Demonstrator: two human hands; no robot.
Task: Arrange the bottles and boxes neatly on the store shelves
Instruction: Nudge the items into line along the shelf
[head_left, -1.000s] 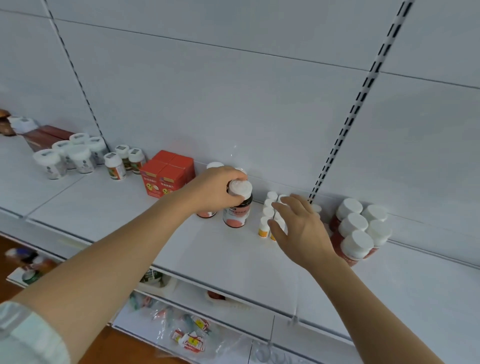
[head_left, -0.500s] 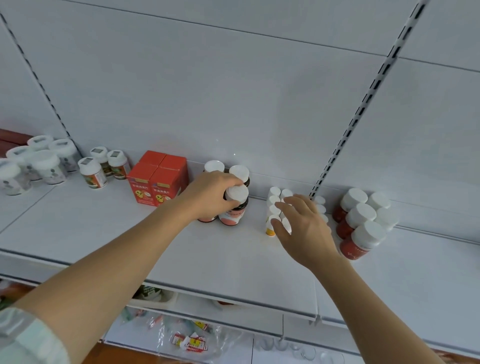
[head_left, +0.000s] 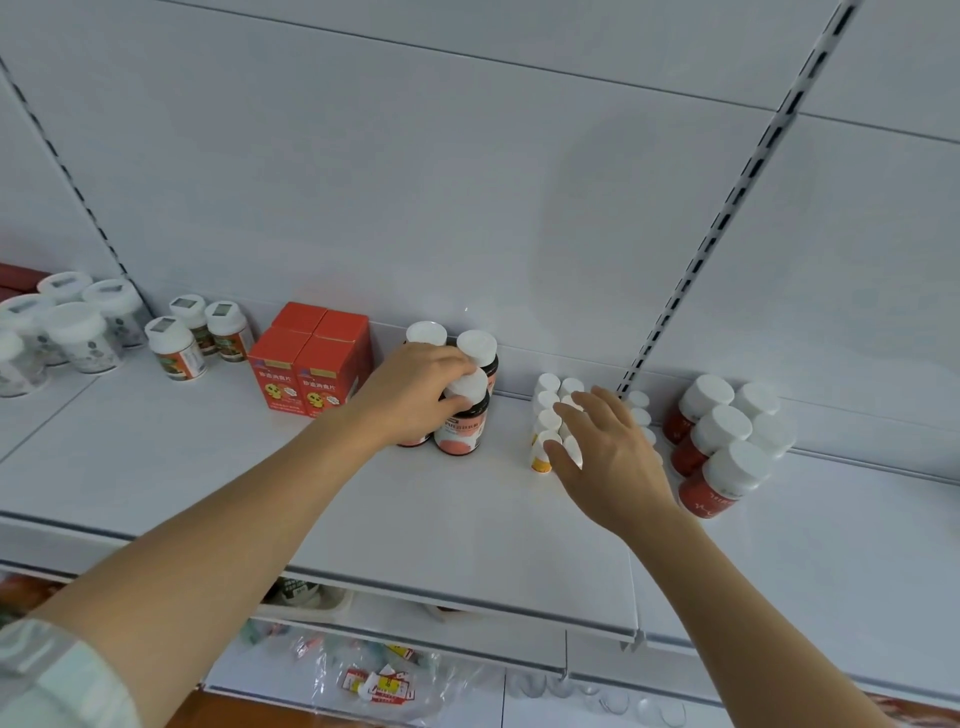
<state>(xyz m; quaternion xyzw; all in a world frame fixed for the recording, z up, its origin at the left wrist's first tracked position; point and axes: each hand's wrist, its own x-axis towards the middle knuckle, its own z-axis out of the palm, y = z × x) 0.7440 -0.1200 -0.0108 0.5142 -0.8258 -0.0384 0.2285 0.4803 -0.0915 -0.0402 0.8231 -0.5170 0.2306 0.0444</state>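
Two hands work the shelf (head_left: 457, 525): the left hand (head_left: 415, 395) grips a dark bottle (head_left: 465, 415); the right hand (head_left: 608, 457), fingers spread, hovers over small white-capped bottles (head_left: 545, 410).

Hands (head_left: 415, 395) among shelf (head_left: 260, 467) bottles (head_left: 465, 415)

orange boxes (head_left: 304, 371) with yellow cartoon faces, Chinese lettering too blurred to read, bottle labels illegible

White shelf (head_left: 218, 467) carries bottles (head_left: 719, 447) and orange boxes (head_left: 306, 364)
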